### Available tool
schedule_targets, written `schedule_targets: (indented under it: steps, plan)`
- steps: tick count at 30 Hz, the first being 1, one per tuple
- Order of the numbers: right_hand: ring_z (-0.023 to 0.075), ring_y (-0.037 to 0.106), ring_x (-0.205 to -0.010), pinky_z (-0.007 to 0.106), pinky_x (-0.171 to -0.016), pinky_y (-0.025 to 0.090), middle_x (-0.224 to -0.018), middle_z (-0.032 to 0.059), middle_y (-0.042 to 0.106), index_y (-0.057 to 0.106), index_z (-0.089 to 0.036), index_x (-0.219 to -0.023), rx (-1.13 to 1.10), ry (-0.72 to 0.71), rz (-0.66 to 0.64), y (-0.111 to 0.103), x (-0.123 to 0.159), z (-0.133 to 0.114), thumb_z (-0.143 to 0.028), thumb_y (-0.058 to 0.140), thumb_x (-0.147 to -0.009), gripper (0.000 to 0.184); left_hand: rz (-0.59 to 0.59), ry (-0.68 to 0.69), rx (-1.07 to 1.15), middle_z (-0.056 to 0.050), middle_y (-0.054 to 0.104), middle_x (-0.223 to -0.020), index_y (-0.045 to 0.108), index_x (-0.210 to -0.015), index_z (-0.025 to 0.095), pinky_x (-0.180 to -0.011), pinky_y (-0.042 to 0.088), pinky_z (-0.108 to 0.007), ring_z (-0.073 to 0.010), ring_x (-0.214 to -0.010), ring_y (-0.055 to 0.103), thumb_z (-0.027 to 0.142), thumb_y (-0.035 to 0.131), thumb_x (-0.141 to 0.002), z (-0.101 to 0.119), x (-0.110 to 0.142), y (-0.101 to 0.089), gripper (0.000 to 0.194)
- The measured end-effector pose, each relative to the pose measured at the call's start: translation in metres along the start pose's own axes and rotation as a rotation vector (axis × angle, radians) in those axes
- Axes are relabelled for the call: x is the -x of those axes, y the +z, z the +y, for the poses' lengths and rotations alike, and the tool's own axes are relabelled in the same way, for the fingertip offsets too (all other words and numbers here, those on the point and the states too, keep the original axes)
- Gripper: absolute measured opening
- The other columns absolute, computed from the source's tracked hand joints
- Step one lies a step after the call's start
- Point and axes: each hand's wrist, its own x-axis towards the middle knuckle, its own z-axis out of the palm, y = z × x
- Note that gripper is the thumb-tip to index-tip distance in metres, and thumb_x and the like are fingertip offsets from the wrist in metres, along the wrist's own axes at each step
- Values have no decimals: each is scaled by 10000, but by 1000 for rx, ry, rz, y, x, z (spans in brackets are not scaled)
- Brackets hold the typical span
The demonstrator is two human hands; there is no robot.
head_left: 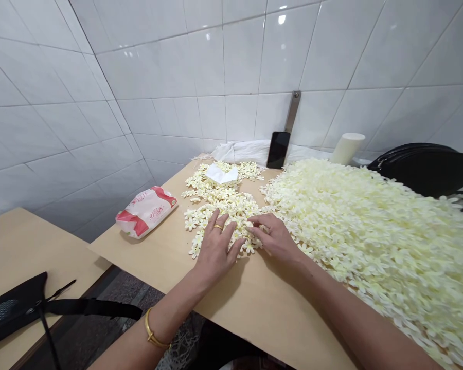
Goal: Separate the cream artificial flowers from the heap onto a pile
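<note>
In the head view, taking the smaller spread of cream flower heads [210,205] as the clock's centre on the wooden tabletop [250,303], the left hand [215,244] lies palm down at 6 o'clock, fingers spread over the blossoms. The right hand [272,235] reaches in from 4 o'clock, thumb and forefinger brought close together; whether they pinch a blossom, I cannot tell. A far larger heap of flower heads [389,241] fills 3 o'clock. The red-and-white tissue pack [146,211] sits at 9 o'clock; a white tissue [221,173] lies on blossoms at 12. Between 1 and 2, a smartphone [278,150] stands upright, leaning back.
</note>
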Motion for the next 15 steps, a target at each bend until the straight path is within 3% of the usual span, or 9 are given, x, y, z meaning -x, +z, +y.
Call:
schedule_targets:
  steps: [3, 6, 11, 15]
  plan:
    - [160, 532, -688, 287, -657, 393, -712, 35, 617, 624, -155, -752, -221, 164, 28, -7, -3, -7, -331, 447, -824, 260, 56, -111, 184, -125, 578, -1017, 570, -965, 135, -896, 397, -398, -237, -1084, 454, 298, 420, -825, 10, -14, 0, 262]
    - [142, 501, -625, 265, -605, 378, -629, 20, 569, 572, -149, -625, -361, 235, 37, -15, -3, -13, -389, 434, -823, 340, 53, -274, 349, -84, 596, -939, 555, -929, 163, -779, 438, -353, -194, -911, 530, 327, 391, -837, 22, -27, 2, 250]
    - [134, 497, -625, 253, -602, 382, -618, 7, 544, 528, -164, -621, -448, 198, 65, -21, 3, -24, -418, 445, -816, 331, -46, -347, 630, -9, 555, -687, 491, -716, 177, -611, 408, -265, -136, -666, 517, 396, 351, -846, 41, -35, 11, 291]
    - [136, 494, -609, 251, -577, 385, -584, 2, 513, 466, -186, -610, -390, 221, 79, -23, 12, -30, -456, 376, -841, 367, -22, -315, 740, 29, 435, -582, 378, -603, 191, -530, 351, -227, -100, -551, 431, 364, 332, -856, 48, -31, 20, 311]
